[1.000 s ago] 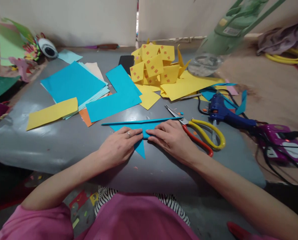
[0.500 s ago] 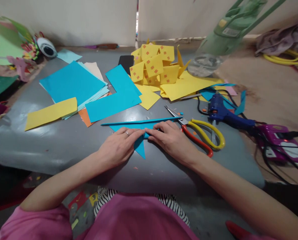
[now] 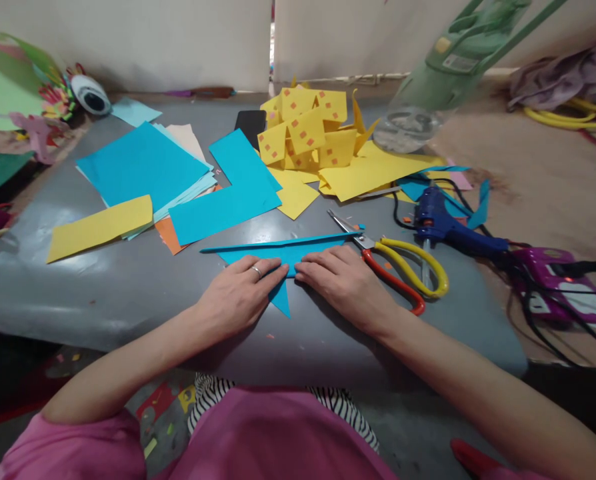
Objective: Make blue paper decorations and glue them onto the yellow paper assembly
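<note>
A folded sheet of blue paper [image 3: 281, 301] lies on the table in front of me, a triangular tip pointing toward me. My left hand [image 3: 241, 288] presses down on its left part, fingers bent over the fold. On the right part, my right hand [image 3: 342, 280] bears down in the same way, thumb and fingertips near the left ones. Both hands are closed on the paper and hide much of it. Just beyond them stretches a thin blue paper strip [image 3: 278, 244], its right end over the blades of the scissors [image 3: 408, 263], which have one red and one yellow handle.
Blue sheets [image 3: 143, 157] and an L-shaped blue piece [image 3: 228, 212] lie back left. Behind are dotted yellow paper shapes [image 3: 305, 130] and a green bottle [image 3: 428, 93]. To the right, a blue glue gun [image 3: 453, 227] and its cords lie beside a purple power strip [image 3: 561, 283].
My right fingers have flattened and spread along the fold, uncovering more blue paper between the hands. My left hand has shifted only slightly. The view has moved a little.
</note>
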Action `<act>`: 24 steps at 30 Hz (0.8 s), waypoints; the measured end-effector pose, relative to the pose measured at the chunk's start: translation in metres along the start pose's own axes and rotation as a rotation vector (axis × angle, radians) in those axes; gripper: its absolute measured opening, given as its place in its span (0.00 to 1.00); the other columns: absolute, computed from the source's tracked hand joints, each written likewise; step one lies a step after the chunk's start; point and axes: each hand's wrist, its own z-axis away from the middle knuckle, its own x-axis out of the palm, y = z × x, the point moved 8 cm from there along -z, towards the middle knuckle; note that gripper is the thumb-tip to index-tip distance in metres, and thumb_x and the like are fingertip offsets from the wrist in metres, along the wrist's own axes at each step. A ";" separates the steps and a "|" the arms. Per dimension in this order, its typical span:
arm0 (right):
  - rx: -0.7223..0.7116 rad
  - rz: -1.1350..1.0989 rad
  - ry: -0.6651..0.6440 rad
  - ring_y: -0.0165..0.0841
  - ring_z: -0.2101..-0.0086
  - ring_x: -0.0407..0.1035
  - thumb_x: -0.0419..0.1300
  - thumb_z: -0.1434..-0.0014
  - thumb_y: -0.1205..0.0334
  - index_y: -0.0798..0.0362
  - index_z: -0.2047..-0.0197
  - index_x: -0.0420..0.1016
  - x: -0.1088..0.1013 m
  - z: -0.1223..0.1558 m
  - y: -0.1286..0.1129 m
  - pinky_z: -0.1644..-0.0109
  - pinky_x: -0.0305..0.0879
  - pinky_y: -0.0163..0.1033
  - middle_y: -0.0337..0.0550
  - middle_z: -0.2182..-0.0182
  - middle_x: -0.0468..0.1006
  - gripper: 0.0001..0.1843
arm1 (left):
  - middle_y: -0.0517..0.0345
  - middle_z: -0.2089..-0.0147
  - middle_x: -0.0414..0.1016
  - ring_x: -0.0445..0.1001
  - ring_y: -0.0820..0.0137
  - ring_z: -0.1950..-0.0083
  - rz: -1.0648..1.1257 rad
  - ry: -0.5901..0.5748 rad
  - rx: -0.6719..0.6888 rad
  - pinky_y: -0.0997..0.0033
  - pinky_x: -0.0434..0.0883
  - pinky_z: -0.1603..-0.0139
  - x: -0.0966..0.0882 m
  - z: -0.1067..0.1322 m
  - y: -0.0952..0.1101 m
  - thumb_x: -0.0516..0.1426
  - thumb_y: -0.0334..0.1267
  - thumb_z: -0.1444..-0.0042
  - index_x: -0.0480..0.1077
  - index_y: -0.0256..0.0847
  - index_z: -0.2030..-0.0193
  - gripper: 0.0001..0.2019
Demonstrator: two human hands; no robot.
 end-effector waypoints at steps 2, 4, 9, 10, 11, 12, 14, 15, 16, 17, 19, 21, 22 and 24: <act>-0.025 0.013 0.007 0.38 0.61 0.70 0.55 0.29 0.56 0.56 0.55 0.80 -0.001 0.001 -0.002 0.56 0.64 0.43 0.47 0.60 0.83 0.15 | 0.41 0.39 0.74 0.74 0.59 0.46 -0.004 -0.014 -0.009 0.58 0.72 0.44 0.001 0.001 -0.001 0.46 0.30 0.33 0.67 0.33 0.36 0.22; -0.046 0.026 0.017 0.38 0.61 0.71 0.55 0.29 0.59 0.57 0.53 0.80 -0.001 0.003 -0.003 0.55 0.65 0.43 0.48 0.59 0.84 0.14 | 0.41 0.39 0.75 0.74 0.60 0.46 -0.005 -0.007 -0.013 0.58 0.72 0.44 0.001 0.001 -0.001 0.46 0.31 0.33 0.67 0.33 0.36 0.22; -0.085 -0.006 0.030 0.38 0.58 0.73 0.54 0.29 0.67 0.60 0.48 0.78 -0.001 0.005 -0.005 0.53 0.68 0.43 0.50 0.53 0.84 0.13 | 0.41 0.40 0.75 0.75 0.60 0.46 -0.010 0.027 -0.001 0.59 0.73 0.44 0.000 0.001 -0.001 0.46 0.30 0.34 0.67 0.31 0.36 0.22; -0.089 -0.020 0.033 0.39 0.58 0.73 0.54 0.29 0.68 0.60 0.48 0.78 -0.001 0.005 -0.005 0.52 0.69 0.43 0.50 0.53 0.84 0.13 | 0.41 0.40 0.76 0.75 0.60 0.46 -0.011 0.033 -0.001 0.59 0.73 0.44 -0.001 0.001 -0.001 0.46 0.30 0.34 0.67 0.31 0.36 0.22; -0.092 -0.031 0.039 0.39 0.57 0.73 0.54 0.30 0.68 0.60 0.48 0.78 -0.001 0.005 -0.005 0.52 0.69 0.44 0.51 0.53 0.84 0.13 | 0.41 0.40 0.76 0.75 0.61 0.46 -0.013 0.040 0.001 0.59 0.73 0.44 -0.001 0.001 -0.001 0.46 0.30 0.34 0.67 0.31 0.36 0.22; -0.091 -0.038 0.044 0.39 0.57 0.73 0.55 0.30 0.68 0.60 0.48 0.78 -0.001 0.005 -0.005 0.53 0.70 0.44 0.51 0.53 0.84 0.13 | 0.41 0.40 0.76 0.75 0.61 0.46 -0.017 0.047 0.003 0.59 0.73 0.44 -0.002 0.001 -0.001 0.46 0.30 0.34 0.67 0.31 0.36 0.21; -0.085 -0.044 0.055 0.39 0.58 0.74 0.56 0.30 0.67 0.61 0.48 0.78 -0.001 0.004 -0.004 0.54 0.70 0.44 0.52 0.54 0.84 0.13 | 0.42 0.40 0.76 0.75 0.61 0.46 -0.025 0.064 0.015 0.60 0.73 0.44 -0.003 0.001 0.000 0.47 0.29 0.34 0.67 0.30 0.37 0.21; -0.080 -0.044 0.060 0.39 0.58 0.74 0.56 0.30 0.67 0.61 0.48 0.79 -0.001 0.004 -0.004 0.54 0.71 0.44 0.53 0.55 0.84 0.13 | 0.42 0.40 0.76 0.75 0.61 0.46 -0.029 0.068 0.018 0.60 0.74 0.44 -0.003 0.001 0.001 0.47 0.29 0.34 0.67 0.30 0.37 0.21; -0.074 -0.042 0.062 0.39 0.58 0.74 0.56 0.30 0.67 0.61 0.48 0.79 -0.001 0.004 -0.004 0.54 0.71 0.44 0.53 0.55 0.83 0.13 | 0.42 0.40 0.76 0.75 0.61 0.46 -0.034 0.065 0.019 0.60 0.74 0.44 -0.003 0.001 0.001 0.47 0.29 0.34 0.67 0.30 0.37 0.21; -0.068 -0.039 0.063 0.40 0.58 0.74 0.56 0.30 0.67 0.61 0.48 0.79 -0.001 0.003 -0.003 0.54 0.71 0.44 0.53 0.55 0.83 0.13 | 0.42 0.40 0.76 0.75 0.61 0.46 -0.037 0.057 0.017 0.60 0.74 0.44 -0.002 0.001 0.001 0.46 0.29 0.34 0.67 0.30 0.36 0.21; -0.064 -0.032 0.066 0.40 0.58 0.74 0.56 0.31 0.66 0.61 0.49 0.79 -0.001 0.003 -0.004 0.54 0.72 0.44 0.53 0.56 0.83 0.13 | 0.42 0.39 0.76 0.75 0.61 0.46 -0.042 0.033 0.011 0.60 0.73 0.44 0.000 0.001 0.001 0.46 0.30 0.33 0.67 0.31 0.36 0.21; -0.065 -0.024 0.068 0.40 0.59 0.74 0.56 0.31 0.66 0.62 0.49 0.79 -0.002 0.002 -0.005 0.54 0.72 0.45 0.53 0.56 0.84 0.13 | 0.42 0.40 0.76 0.75 0.61 0.46 -0.052 0.026 0.013 0.60 0.73 0.44 0.000 0.000 0.002 0.46 0.30 0.33 0.67 0.31 0.36 0.21; -0.064 -0.021 0.069 0.41 0.59 0.74 0.56 0.31 0.66 0.62 0.50 0.79 -0.003 0.002 -0.005 0.55 0.72 0.45 0.53 0.56 0.84 0.13 | 0.42 0.40 0.76 0.76 0.61 0.46 -0.060 0.030 0.017 0.60 0.73 0.45 0.000 0.000 0.002 0.46 0.30 0.33 0.68 0.31 0.37 0.21; -0.060 -0.015 0.068 0.41 0.59 0.74 0.56 0.31 0.66 0.62 0.51 0.80 -0.003 0.002 -0.005 0.55 0.71 0.46 0.54 0.57 0.84 0.13 | 0.43 0.40 0.77 0.76 0.61 0.47 -0.078 0.039 0.024 0.61 0.73 0.45 -0.002 0.000 0.003 0.46 0.30 0.33 0.69 0.30 0.37 0.21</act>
